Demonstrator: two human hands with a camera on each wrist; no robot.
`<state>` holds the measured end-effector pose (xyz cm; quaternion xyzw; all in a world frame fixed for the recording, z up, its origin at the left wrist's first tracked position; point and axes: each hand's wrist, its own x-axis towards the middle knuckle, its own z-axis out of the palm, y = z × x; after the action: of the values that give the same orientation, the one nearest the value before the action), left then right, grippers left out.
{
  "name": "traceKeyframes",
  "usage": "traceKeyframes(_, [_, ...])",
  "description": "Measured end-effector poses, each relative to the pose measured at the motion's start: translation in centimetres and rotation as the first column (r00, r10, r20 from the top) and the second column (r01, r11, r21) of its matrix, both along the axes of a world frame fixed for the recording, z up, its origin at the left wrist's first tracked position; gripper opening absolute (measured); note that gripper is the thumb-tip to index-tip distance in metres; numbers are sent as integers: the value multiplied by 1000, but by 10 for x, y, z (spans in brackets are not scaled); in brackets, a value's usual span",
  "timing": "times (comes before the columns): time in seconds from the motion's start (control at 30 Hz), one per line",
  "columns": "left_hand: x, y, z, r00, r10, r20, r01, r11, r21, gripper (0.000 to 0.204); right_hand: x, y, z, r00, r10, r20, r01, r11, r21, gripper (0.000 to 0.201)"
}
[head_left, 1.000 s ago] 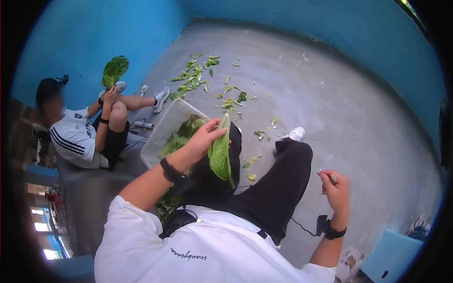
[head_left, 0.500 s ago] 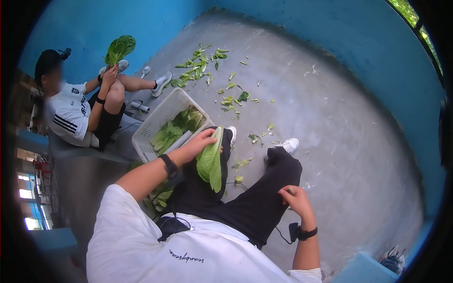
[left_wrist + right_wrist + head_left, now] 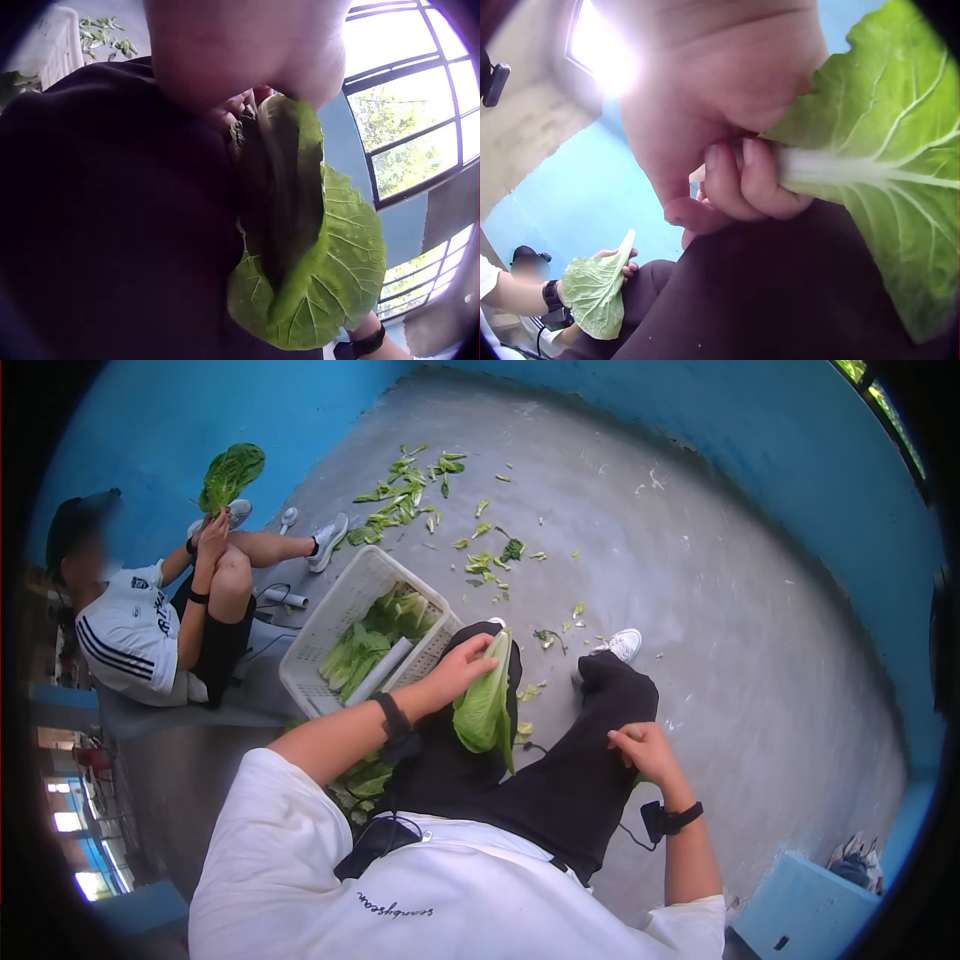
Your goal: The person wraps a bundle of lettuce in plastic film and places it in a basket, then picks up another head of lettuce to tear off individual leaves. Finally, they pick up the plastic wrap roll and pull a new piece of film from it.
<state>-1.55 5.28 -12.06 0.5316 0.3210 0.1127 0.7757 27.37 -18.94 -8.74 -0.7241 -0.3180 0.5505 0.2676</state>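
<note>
My left hand (image 3: 462, 670) grips a small head of leafy greens (image 3: 485, 710) by its pale base, over my left thigh. In the left wrist view its broad green leaves (image 3: 346, 247) hang below the hand, overlapping the dark trousers. My right hand (image 3: 648, 752) is beside my right thigh with its fingers curled. The right wrist view shows those fingers (image 3: 756, 180) closed around the white stem of a single green leaf (image 3: 900, 150). From the head view most of that leaf is hidden below the hand.
A white plastic basket (image 3: 322, 622) with leafy greens (image 3: 365, 645) stands by my left knee. More greens (image 3: 365, 785) lie beside my left hip. Torn leaves (image 3: 400, 500) are scattered on the grey floor. At left, another seated person (image 3: 140, 620) holds up a large leaf (image 3: 232, 475).
My right hand has come inward from the far right to beside my right thigh, still holding the leaf. The left hand keeps its grip on the greens. The head view has shifted slightly.
</note>
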Motion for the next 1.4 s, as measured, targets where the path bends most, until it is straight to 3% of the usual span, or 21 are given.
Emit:
traceKeyframes(0.03, [2,1,4,1000,-16,21,18,995,-96,20,-2,1,1,1000,-5,22,5,1000,-2,33])
traceKeyframes(0.1, [3,3,1,998,-21,67,29,992,-125,19,-6,4,5,998,8,64,-5,999,-34,31])
traceKeyframes(0.2, [1,4,-10,993,-50,110,64,989,-133,18,-13,11,21,966,143,213,-122,987,-109,29])
traceKeyframes(0.27, [-1,5,-5,991,-83,105,97,986,-138,19,-25,27,50,946,192,261,-175,981,-85,25])
traceKeyframes(0.37, [-2,5,-4,987,-148,57,149,989,-5,22,-48,59,88,931,205,301,-207,978,-27,23])
traceKeyframes(0.43, [-6,1,-6,986,-157,54,158,988,0,24,-63,74,96,921,214,327,-227,974,4,23])
traceKeyframes(0.53, [-5,-3,-9,984,-154,90,153,988,23,26,-84,99,88,828,240,507,-322,943,80,25])
traceKeyframes(0.67, [-4,-9,-16,975,-156,156,155,988,20,25,-96,132,53,936,79,342,-182,943,279,36])
traceKeyframes(0.7, [-4,-8,-15,975,-168,144,162,986,49,24,-98,140,46,969,53,242,-113,964,242,38])
traceKeyframes(0.8, [-6,-9,-14,971,-140,193,144,989,-8,22,-109,151,24,991,-27,134,-20,940,340,34])
traceKeyframes(0.9, [-7,-5,-27,969,-178,170,159,980,116,20,-109,159,24,978,-27,207,-41,947,317,28])
traceKeyframes(0.97, [-11,-3,-20,974,-194,115,165,961,221,19,-114,160,22,993,-50,106,13,945,325,22])
traceKeyframes(1.07, [-9,-2,-35,974,-184,133,148,958,245,20,-106,160,11,1000,-1,22,-6,948,318,19])
traceKeyframes(1.2, [-8,-2,-24,967,-167,192,166,986,22,21,-98,161,29,993,75,95,-97,964,248,18])
traceKeyframes(1.23, [-8,-2,-25,968,-177,176,176,984,24,22,-94,160,20,984,134,120,-162,952,261,18])
traceKeyframes(1.4, [-4,0,-18,964,-199,178,199,980,16,22,-88,152,10,986,161,49,-167,969,181,28])
